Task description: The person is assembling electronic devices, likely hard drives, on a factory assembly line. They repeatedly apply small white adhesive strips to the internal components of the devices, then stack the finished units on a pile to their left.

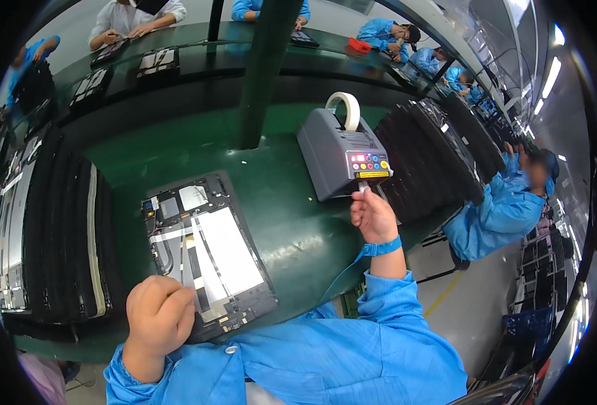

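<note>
So the biggest thing here is the green workbench point(292, 233), and it curves pretty hard thanks to the fisheye. Next up are the tall stacks: one dark stack point(55, 229) of flat panels and black layers fills the left side, and another black stack point(427, 165) leans away past the right side of the bench. A co-worker point(497, 216) in a blue smock sits beyond that one, and more people work along the far side.

The opened-up tablet point(228, 253) lies slightly turned on the bench, right in front of the person, white panels and ribbon cables showing. Behind it and to the right is a grey tape dispenser point(329, 152) with a lit red display and coloured buttons.

Hands: the left one point(160, 310) is curled over the tablet's near left corner, knuckles up. Its fingertips are hidden, so I can't tell how tightly it's closed or if it has hold of anything. The right one point(375, 219) has thumb and index finger pinched on the tape end at the dispenser's front, other fingers folded in.

Small stuff: a cream tape roll point(352, 111) sits upright on top of the dispenser, a blue wrist strap point(381, 248) circles the right wrist, and the whitish tape end point(363, 185) is tiny.
</note>
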{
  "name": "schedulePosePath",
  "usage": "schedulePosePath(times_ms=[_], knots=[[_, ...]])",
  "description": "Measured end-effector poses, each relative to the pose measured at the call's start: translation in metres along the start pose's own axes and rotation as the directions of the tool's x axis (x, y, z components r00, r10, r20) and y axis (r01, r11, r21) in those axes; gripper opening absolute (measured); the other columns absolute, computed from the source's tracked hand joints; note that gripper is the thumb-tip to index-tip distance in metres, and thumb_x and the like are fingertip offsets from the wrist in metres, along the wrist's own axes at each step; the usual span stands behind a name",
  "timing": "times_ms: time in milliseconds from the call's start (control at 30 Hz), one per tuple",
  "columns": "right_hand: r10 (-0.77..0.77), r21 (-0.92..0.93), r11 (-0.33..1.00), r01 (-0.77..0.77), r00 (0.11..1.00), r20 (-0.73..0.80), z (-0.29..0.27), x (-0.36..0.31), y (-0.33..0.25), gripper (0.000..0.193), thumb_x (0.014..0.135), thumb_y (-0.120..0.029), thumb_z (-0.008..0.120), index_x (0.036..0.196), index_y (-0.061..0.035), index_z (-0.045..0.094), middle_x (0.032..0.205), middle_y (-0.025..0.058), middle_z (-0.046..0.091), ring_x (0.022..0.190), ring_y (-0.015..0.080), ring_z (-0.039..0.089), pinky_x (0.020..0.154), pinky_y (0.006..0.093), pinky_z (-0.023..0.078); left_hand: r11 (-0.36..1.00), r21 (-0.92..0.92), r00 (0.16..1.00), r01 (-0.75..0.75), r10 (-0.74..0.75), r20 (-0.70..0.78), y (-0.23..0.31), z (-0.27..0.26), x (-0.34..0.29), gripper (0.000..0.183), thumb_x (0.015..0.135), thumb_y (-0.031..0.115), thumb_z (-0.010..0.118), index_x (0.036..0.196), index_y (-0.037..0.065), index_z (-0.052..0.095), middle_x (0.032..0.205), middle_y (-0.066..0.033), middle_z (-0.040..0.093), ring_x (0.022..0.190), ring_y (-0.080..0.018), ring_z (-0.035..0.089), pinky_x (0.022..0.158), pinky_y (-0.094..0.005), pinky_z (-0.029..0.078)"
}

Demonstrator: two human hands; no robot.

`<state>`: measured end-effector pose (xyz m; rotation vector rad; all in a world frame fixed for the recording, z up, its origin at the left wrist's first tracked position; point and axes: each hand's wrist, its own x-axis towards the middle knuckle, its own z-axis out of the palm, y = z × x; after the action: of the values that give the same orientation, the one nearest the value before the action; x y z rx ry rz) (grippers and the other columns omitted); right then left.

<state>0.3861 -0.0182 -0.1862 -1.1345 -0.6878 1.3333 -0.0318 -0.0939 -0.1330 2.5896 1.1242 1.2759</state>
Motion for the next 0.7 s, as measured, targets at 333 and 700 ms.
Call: schedulePosePath(times_ms=[333,700], knots=[[-0.085,-0.484,0.635,0.602,0.677,0.731,0.147,-0.070,-0.011,0.014,0.087,-0.014,0.060,0.087,-0.0027,0.068,0.076,0.0083,0.065,0.067,0.0202,0.061,0.062,0.0314,0.048,0.868,-0.369,0.943,0.333,-0.311,0.118,-0.003,-0.008,0.004,0.031,0.066,0.010,0.076,0.094,0.001,0.065,0.080,-0.0105,0.061,0.068,-0.0247,0.058,0.060,-0.0346,0.046],[-0.134,-0.417,0.418,0.807,0.509,0.850,0.229,-0.065,0.013,0.016,0.084,-0.017,0.064,0.094,-0.0055,0.069,0.076,0.0114,0.065,0.066,0.0283,0.063,0.057,0.0355,0.048,0.597,-0.652,0.828,0.468,-0.553,0.089,-0.006,-0.006,-0.012,0.006,0.077,0.004,0.072,0.081,0.000,0.069,0.076,-0.0071,0.065,0.064,-0.0119,0.059,0.055,-0.0234,0.044]])
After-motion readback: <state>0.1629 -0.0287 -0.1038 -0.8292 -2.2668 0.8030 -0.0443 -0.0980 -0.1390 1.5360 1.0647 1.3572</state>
